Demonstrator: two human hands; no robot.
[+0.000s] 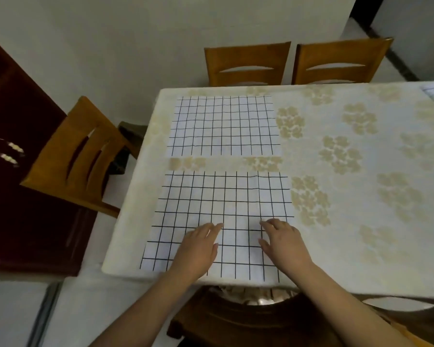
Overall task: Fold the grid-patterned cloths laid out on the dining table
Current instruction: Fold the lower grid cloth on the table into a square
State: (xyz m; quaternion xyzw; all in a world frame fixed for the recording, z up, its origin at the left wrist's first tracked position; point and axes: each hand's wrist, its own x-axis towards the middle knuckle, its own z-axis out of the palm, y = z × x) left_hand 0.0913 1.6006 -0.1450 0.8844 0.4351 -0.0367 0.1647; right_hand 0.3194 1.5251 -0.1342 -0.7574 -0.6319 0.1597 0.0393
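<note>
The near cloth [218,209] is seen as thin white fabric, matt, printed with black grid lines and marked by faint creases. Beyond it, the far cloth [223,125] is of the same matt white grid-printed fabric and looks smoother. Both are laid on a tablecloth [348,196] of cream material with a slight sheen and pale gold flower clusters. Behind the tablecloth, two chairs [247,62] of orange-brown wood with a smooth, satin finish are seen. To its left, a cabinet [23,196] of dark red-brown glossy wood is shown.
</note>
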